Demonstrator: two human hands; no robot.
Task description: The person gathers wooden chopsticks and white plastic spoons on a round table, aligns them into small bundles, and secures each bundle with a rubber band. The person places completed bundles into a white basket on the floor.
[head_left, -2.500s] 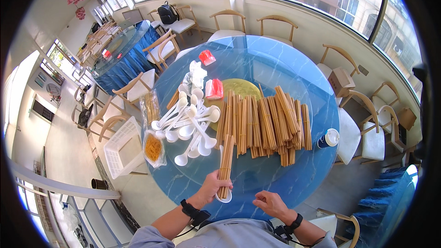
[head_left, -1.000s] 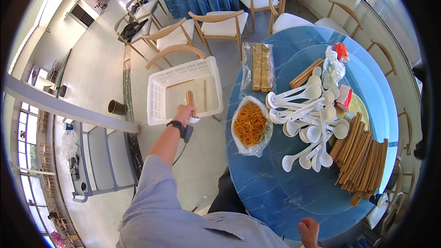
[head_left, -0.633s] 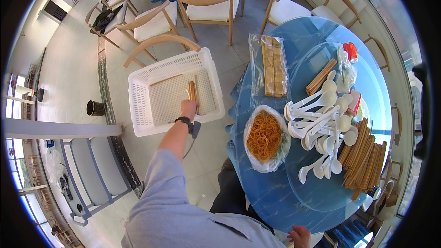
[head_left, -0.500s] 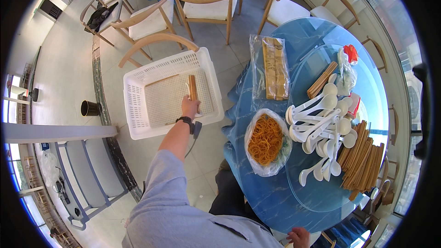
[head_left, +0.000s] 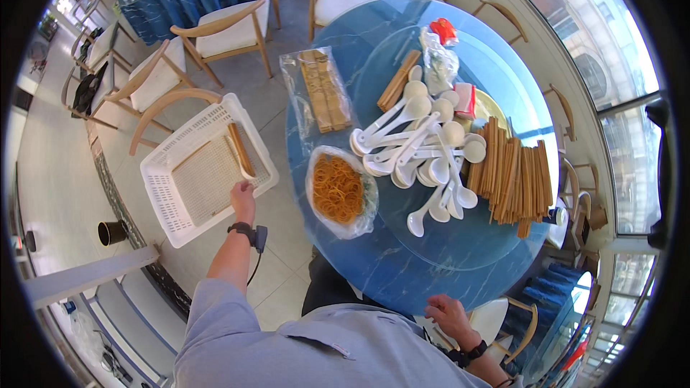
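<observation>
My left hand (head_left: 243,194) hovers at the near right rim of a white plastic basket (head_left: 159,201) that stands on the floor to the left of the table. It holds nothing and its fingers are loosely apart. A bundle of brown chopsticks (head_left: 241,149) lies inside the basket by its right wall, a little beyond the hand. My right hand (head_left: 449,314) rests with spread fingers at the near edge of the round blue glass table (head_left: 374,266). On the table lie a pile of white soup spoons (head_left: 424,144) and a row of loose chopsticks (head_left: 514,176).
A clear bag of orange rubber bands (head_left: 336,188) sits on the table's left side, and behind it a plastic bag of chopsticks (head_left: 323,90). Wooden chairs (head_left: 223,32) stand behind the basket. A small dark bin (head_left: 111,232) is on the floor at left.
My left hand has let go of the chopstick bundle in the basket and drawn back to its near rim. The view has swung right toward the table.
</observation>
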